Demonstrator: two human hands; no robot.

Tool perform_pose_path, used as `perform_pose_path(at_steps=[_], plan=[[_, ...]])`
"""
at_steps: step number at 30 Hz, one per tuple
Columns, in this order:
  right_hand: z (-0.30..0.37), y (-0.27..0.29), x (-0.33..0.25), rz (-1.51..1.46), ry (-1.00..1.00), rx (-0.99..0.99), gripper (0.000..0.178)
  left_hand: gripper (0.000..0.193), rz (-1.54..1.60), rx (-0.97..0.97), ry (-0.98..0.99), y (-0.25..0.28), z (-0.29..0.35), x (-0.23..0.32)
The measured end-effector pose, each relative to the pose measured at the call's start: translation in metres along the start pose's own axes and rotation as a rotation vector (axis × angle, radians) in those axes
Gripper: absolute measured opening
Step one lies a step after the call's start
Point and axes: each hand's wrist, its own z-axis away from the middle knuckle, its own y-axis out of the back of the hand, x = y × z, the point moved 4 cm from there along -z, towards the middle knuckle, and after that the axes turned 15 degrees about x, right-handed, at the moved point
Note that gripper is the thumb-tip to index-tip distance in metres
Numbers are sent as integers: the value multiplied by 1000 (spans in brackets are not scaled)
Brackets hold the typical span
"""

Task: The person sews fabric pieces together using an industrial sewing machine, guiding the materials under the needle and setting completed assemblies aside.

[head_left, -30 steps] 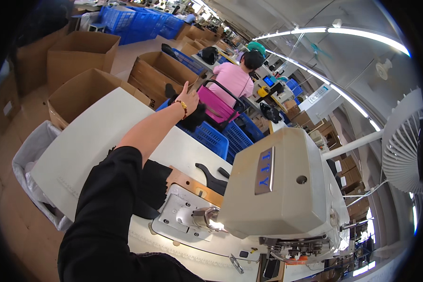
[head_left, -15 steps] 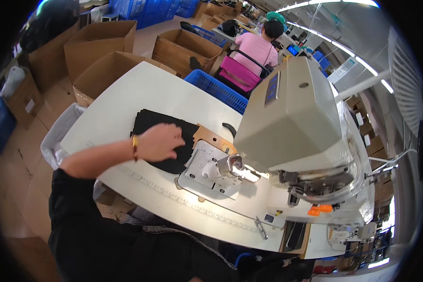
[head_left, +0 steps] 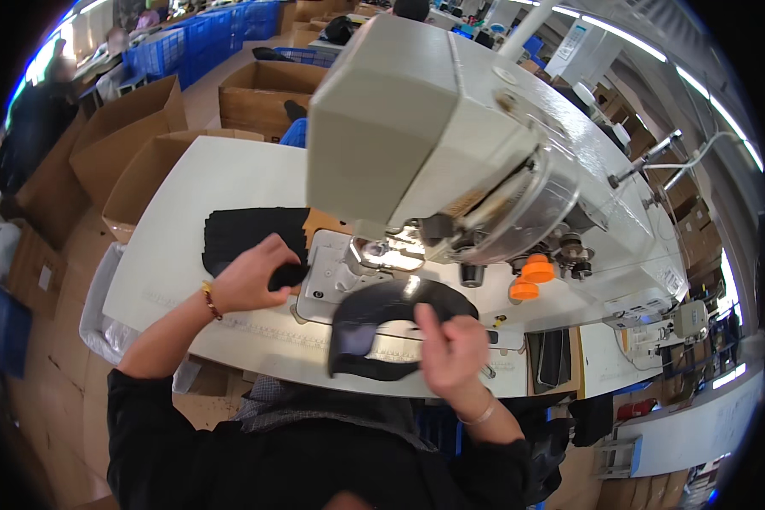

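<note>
In my right hand (head_left: 455,353) is a black, glossy, C-shaped piece (head_left: 353,319), gripped at its right end over the front of the table. What the piece is I cannot tell. My left hand (head_left: 251,276) rests at the near right part of a stack of black flat pieces (head_left: 238,234), its thumb and fingers spread apart. Between the two hands stands the sewing machine's metal plate (head_left: 320,276), with the clamp and a lit needle area (head_left: 395,252) above it.
The large sewing machine head (head_left: 382,119) overhangs the table's middle, with orange knobs (head_left: 535,269) at its front. A ruler strip (head_left: 263,330) runs along the white tabletop (head_left: 178,195). Cardboard boxes (head_left: 132,127) stand beyond on the left; a tray with dark pieces (head_left: 552,357) lies right.
My right hand has come into view with the black C-shaped piece. My left hand has drawn back from above the stack to its near side. The whole view has shifted to the right.
</note>
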Motion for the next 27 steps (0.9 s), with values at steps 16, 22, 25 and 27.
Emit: perform_pose_path(at_steps=[16, 22, 25, 27], plan=[[3, -59, 6, -338, 84, -52, 34, 31, -150, 247, -369, 3, -53, 119], [19, -66, 12, -424, 142, -93, 40, 33, -105, 319, -365, -1, -49, 125], [25, -72, 10, -583, -28, -44, 42, 34, -165, 261, -352, 0, -49, 127], [27, -71, 9, -574, -35, -16, 42, 33, -116, 299, -357, 2, -51, 127]])
